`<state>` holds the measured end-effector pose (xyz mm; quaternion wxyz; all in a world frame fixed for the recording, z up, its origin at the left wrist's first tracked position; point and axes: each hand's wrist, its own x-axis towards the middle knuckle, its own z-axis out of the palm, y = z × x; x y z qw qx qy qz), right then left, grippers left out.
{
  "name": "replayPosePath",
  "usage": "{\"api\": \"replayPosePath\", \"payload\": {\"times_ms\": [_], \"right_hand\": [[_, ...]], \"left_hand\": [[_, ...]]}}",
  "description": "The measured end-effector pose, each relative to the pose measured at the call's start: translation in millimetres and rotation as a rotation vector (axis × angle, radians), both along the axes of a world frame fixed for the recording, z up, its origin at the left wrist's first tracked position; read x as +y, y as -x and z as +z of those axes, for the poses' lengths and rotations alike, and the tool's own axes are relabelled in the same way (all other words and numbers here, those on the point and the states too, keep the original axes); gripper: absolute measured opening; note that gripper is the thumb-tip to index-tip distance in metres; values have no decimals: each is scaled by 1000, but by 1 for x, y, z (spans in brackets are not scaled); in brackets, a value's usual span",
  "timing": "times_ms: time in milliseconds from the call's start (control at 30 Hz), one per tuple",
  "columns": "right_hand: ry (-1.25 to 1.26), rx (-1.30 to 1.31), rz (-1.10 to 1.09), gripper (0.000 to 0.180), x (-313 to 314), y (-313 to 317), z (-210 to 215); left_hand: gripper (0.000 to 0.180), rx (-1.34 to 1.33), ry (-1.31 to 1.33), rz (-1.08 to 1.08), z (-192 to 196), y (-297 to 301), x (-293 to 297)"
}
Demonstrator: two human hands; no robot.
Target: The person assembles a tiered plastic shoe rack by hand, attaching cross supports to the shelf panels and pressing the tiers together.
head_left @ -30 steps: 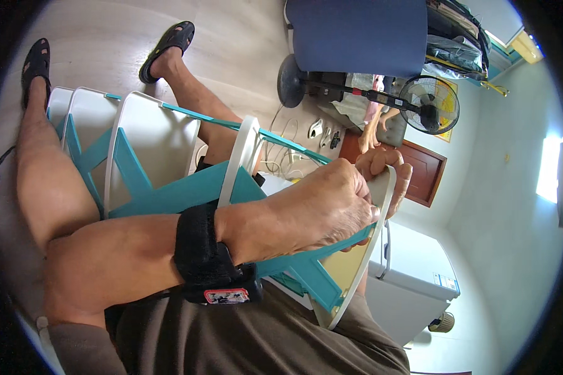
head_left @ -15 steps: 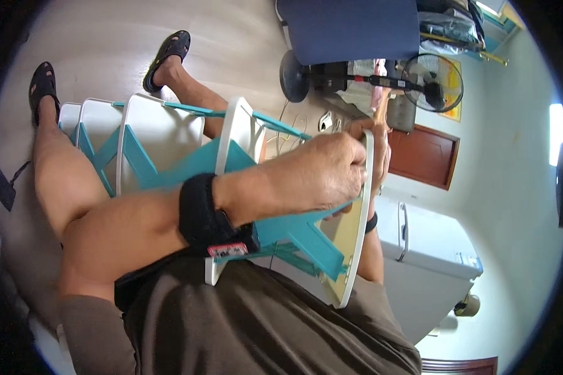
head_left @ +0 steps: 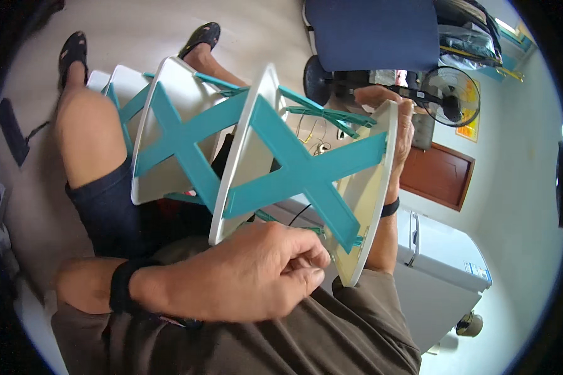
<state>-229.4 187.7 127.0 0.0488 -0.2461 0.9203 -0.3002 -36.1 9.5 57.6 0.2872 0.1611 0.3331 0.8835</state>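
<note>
A foldable shelf rack with white panels and teal crossed struts lies stretched out sideways in front of me, across my lap. The white end panel stands at its right, its cream underside facing the struts. My right hand reaches behind that end panel and grips its upper edge, with part of the fingers hidden. My left hand is beside the near side of the rack, below the crossed struts. Its fingers are curled with the thumb pressed toward them, and I cannot make out anything in them.
A standing fan and a dark blue padded panel are at the upper right. A white chest freezer stands at the right, near a brown wooden door. Cables lie on the floor behind the rack.
My left hand has come off the end panel's edge and moved down and left, in front of the rack. The crossed struts now show fully. My right hand stays on the end panel.
</note>
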Motion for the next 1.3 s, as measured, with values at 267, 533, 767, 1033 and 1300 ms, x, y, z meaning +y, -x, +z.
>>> {"api": "replayPosePath", "payload": {"times_ms": [267,533,767,1033,1300], "right_hand": [[108,8,113,83,27,-5,2],[96,142,183,86,18,-70,-13],[12,202,224,99,15,-84,4],[230,10,-95,89,24,-104,-3],[163,68,9,69,13,-98,10]], "left_hand": [[27,-447,-505,-12,-3,-2,67],[24,-525,-557,42,-4,-7,68],[24,-479,-554,-63,0,8,60],[25,-462,-595,-132,-6,12,58],[23,-428,-587,-154,-9,15,54]]}}
